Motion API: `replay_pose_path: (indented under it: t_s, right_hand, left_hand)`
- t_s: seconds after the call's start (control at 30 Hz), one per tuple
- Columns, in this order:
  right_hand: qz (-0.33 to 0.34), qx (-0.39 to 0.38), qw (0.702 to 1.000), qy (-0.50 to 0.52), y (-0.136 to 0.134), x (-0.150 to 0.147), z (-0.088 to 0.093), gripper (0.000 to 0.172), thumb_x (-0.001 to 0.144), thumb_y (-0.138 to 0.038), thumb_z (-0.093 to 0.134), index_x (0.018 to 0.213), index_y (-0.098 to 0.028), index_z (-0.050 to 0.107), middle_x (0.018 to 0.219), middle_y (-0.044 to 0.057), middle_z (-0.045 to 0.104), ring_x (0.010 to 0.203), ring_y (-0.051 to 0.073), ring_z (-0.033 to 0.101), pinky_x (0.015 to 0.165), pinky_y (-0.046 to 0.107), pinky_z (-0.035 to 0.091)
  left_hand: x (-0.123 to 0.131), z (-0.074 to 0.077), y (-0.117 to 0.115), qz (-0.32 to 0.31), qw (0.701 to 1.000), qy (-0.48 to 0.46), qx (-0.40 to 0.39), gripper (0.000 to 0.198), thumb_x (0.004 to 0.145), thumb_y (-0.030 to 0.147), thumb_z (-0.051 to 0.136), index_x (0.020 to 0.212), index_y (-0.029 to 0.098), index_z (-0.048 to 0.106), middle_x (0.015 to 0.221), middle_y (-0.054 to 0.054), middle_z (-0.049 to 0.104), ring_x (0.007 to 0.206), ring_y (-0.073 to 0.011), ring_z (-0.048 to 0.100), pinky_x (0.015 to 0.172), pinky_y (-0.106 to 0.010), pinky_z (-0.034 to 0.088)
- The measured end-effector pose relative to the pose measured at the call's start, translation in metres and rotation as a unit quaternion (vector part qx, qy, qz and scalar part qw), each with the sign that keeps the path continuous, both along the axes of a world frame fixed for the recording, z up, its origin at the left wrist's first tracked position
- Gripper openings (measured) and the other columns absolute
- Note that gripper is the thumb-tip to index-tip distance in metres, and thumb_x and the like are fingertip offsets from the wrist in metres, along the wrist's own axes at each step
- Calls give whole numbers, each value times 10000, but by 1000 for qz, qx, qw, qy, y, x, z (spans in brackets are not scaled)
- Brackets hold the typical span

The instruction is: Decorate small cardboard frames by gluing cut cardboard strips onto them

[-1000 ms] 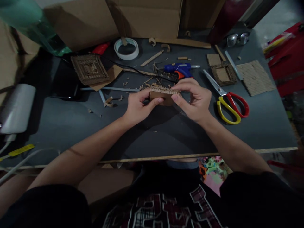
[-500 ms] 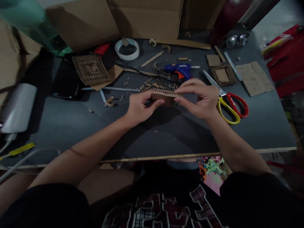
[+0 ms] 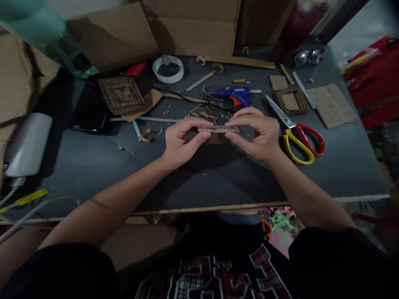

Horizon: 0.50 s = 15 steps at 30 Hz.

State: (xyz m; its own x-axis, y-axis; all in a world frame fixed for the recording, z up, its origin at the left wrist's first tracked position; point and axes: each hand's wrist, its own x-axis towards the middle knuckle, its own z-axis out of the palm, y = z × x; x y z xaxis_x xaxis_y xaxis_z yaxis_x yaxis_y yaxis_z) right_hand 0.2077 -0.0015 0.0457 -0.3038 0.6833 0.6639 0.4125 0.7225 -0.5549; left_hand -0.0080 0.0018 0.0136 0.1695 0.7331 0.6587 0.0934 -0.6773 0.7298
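A small piece of corrugated cardboard is held level above the desk, its fluted edge facing up toward me. My left hand pinches its left end between thumb and fingers. At the other end, my right hand grips it the same way. Below the fluted edge a brown cardboard face shows, partly in shadow. Just beyond my hands lies a blue hot glue gun with an orange trigger. Scissors with one red and one yellow handle rest right of my right hand.
At the back are a tape roll and a cardboard strip. A layered cardboard square lies left, a small cardboard frame and ribbed sheet right. Glasses, a green bottle and a white device border the desk.
The cardboard piece has tilted in my hands, so its fluted edge now lies more level and faces me more. Both hands keep hold of it. The view has shifted slightly.
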Motion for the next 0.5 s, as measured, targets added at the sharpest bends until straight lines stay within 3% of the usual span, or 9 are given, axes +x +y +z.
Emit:
replay_pose_path:
  t_s: [0.23,0.5]
  right_hand:
    - [10,-10,1000,24,-1,-3,-2,117,847,-306,729,942,-241,749,855,13,765,855,172,703,789,341,573]
    - [17,-13,999,49,-3,-5,-4,103,856,-294,711,942,-242,738,857,12,752,854,170,694,789,347,563]
  left_hand:
    - [2,3,-3,67,997,41,23,149,913,321,692,961,195,754,893,-22,783,796,-108,720,743,-215,552]
    - [4,3,-7,87,994,48,44,182,936,353,658,949,193,744,883,-21,782,802,-112,725,737,-220,555]
